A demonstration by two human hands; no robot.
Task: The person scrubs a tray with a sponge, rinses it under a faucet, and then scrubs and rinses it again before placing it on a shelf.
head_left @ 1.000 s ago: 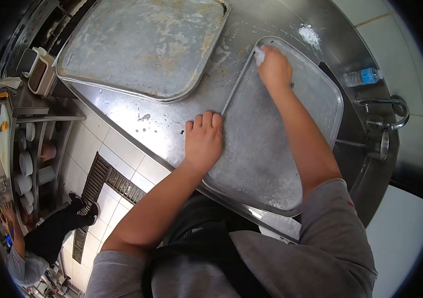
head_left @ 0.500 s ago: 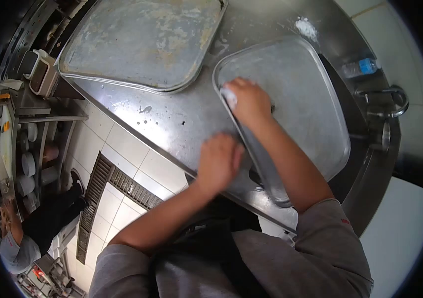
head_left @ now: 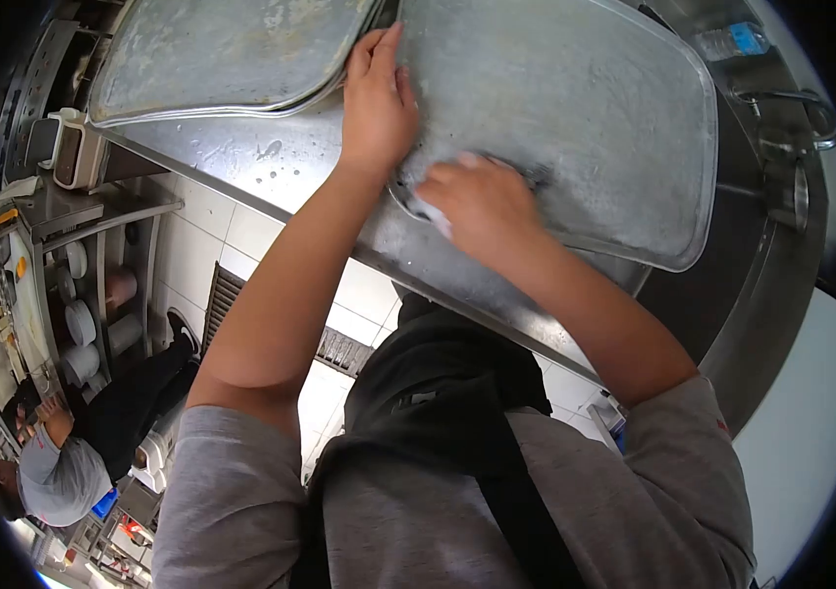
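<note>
The large metal baking tray (head_left: pixel 575 108) spreads ahead of and to the right of the right hand (head_left: pixel 482 201), its near corner under that hand; whether it lies fully flat cannot be told. The right hand is closed around a white wad (head_left: pixel 432 218), too blurred to tell cloth from paper, at the tray's rim. A dark patch (head_left: pixel 536 175) shows just beyond its knuckles. Pressure this near a corner could tip or swivel the tray, since the load falls far from its middle, and the wad could catch on the raised rim.

The left hand (head_left: pixel 379 113), ahead and to the left of the right one, is fairly open, fingers extended along the tray's left rim. Its fingertips are close beside the corner of a stack of baking trays (head_left: pixel 232 54); a sideways slip could pinch them between the metal edges or nudge the stack askew.

Under both hands is the steel table (head_left: pixel 310 152), with wet spots left of the left hand. Moisture could let the tray skid toward the table's front edge, just on the body side of the right hand. Well to that hand's right and ahead, a plastic bottle (head_left: pixel 732 41) and a faucet (head_left: pixel 810 108) stand past the tray's far side, where a hard sideways shove might bring the rim against them.
</note>
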